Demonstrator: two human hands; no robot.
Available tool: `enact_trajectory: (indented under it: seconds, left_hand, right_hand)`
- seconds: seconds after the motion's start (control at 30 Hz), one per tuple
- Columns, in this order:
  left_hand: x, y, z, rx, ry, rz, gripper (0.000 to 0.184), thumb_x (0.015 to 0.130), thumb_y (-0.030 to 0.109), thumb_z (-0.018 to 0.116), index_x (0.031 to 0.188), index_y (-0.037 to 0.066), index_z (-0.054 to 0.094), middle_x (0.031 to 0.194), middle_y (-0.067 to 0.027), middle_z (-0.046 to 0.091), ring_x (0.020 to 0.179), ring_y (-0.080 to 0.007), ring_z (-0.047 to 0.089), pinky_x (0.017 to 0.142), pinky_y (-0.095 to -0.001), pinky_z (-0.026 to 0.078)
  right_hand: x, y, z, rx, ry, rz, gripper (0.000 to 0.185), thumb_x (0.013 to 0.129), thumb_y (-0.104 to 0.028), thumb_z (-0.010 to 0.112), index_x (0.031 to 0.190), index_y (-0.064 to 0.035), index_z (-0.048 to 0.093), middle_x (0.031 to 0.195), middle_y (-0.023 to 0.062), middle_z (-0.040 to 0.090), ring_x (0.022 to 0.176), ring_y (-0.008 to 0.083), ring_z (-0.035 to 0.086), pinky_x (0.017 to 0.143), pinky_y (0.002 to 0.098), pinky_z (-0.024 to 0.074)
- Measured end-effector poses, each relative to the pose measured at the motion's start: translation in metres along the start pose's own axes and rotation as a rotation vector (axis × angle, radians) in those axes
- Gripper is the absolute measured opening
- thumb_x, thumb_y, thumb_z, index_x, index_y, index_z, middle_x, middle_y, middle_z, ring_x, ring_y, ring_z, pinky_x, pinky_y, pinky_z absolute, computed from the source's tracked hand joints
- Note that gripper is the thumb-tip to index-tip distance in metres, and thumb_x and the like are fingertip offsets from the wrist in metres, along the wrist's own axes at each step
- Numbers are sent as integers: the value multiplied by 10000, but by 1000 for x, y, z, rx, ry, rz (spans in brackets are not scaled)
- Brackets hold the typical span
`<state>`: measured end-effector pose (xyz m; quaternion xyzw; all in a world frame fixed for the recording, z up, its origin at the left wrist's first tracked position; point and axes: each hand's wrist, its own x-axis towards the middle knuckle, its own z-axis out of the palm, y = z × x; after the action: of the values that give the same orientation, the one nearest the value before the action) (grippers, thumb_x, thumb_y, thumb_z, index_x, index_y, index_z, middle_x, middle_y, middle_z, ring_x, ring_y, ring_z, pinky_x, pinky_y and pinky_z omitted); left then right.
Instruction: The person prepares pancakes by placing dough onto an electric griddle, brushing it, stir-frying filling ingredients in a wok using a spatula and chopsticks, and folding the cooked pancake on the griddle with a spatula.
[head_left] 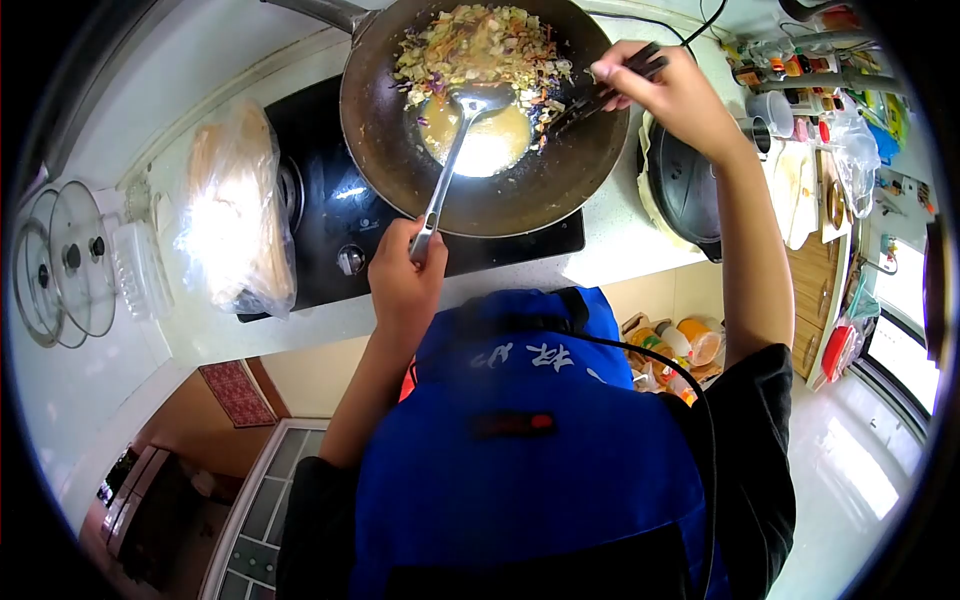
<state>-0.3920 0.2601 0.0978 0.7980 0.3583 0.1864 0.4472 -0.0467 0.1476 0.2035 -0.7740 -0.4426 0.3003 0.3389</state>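
A large dark wok [390,165] stands on the black stove. Chopped vegetables [480,45] are heaped on its far side, and a pale yellow liquid [500,140] pools at its bottom. My left hand [405,270] is closed around the handle of a metal wok spatula [450,165], whose head rests between the vegetables and the liquid. My right hand [655,85] grips dark chopsticks [590,103] over the wok's right side, their tips pointing down at the edge of the vegetables.
A plastic bag of long pale food [235,210] lies left of the wok, over the stove's edge [330,215]. Glass lids [75,260] lean at far left. A black pan [685,185] sits right of the wok, below my right forearm. Bottles and jars [800,80] line the far right.
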Motion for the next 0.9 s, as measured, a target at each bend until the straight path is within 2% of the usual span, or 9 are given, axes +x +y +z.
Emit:
enact_trajectory:
  seconds: [0.07, 0.2, 0.3, 0.47, 0.57, 0.67, 0.77, 0.87, 0.9]
  left_hand:
    - [0, 2, 0, -7, 3, 1, 146, 933, 105, 703, 1009, 0, 636, 790, -126, 637, 622, -191, 612, 580, -308, 493]
    - [-2, 3, -3, -46, -100, -67, 186, 955, 126, 697, 1075, 0, 633, 789, -112, 638, 611, -173, 598, 587, -300, 483]
    - [-5, 6, -12, -117, -245, -171, 225, 971, 140, 690, 1131, -2, 621, 799, -104, 643, 604, -165, 586, 590, -296, 474]
    - [-5, 20, -16, -145, -311, -285, 252, 985, 146, 678, 1168, -10, 602, 852, -116, 643, 658, -172, 600, 620, -310, 477]
    - [-8, 5, -7, -69, -259, -204, 243, 996, 146, 666, 1166, -11, 592, 883, -146, 641, 742, -232, 638, 677, -344, 494]
    - [-11, 0, 4, -2, -84, 0, 228, 1009, 149, 647, 1156, -12, 581, 915, -186, 638, 818, -309, 652, 731, -386, 505]
    - [-12, 4, 6, -32, -87, -65, 212, 1014, 147, 634, 1142, -11, 576, 952, -215, 642, 855, -360, 648, 758, -419, 508]
    - [-12, 5, 5, -30, -102, -100, 209, 1015, 150, 632, 1135, -12, 576, 975, -225, 644, 857, -363, 645, 758, -426, 508]
    - [-11, 6, 5, -35, -100, -107, 208, 1015, 150, 632, 1132, -12, 576, 974, -226, 646, 857, -365, 645, 759, -427, 507]
  right_hand:
    - [4, 1, 6, -33, -87, 93, 285, 1036, -247, 627, 1054, 29, 695, 863, 76, 716, 798, 138, 732, 739, 286, 571]
    - [25, 38, -9, 137, 103, -16, 253, 1045, -190, 612, 1097, 52, 663, 930, 111, 739, 833, 191, 755, 791, 287, 611]
    - [33, 12, -24, 10, 161, 31, 267, 1028, -201, 594, 1019, 53, 678, 827, 89, 730, 761, 170, 707, 729, 312, 567]
    - [38, -1, -16, -118, 202, -76, 261, 1008, -209, 604, 1023, 37, 690, 829, 100, 736, 761, 176, 701, 733, 320, 560]
    - [36, 11, -10, -75, 275, -51, 276, 1002, -230, 614, 1005, 31, 702, 825, 98, 740, 762, 175, 702, 730, 325, 557]
    - [20, -8, -18, -63, 370, 51, 309, 999, -264, 621, 974, 30, 712, 797, 103, 740, 727, 160, 698, 693, 309, 549]
    - [1, -35, -13, 0, 501, 6, 335, 1004, -270, 644, 956, 53, 719, 758, 90, 733, 685, 147, 685, 657, 294, 539]
    - [-5, -46, 8, 30, 704, -62, 354, 1006, -271, 676, 921, 69, 721, 759, 78, 728, 696, 141, 687, 664, 297, 543]
    - [-3, -47, 12, 102, 684, -37, 343, 1010, -262, 674, 927, 68, 717, 777, 97, 729, 674, 150, 690, 657, 291, 561]
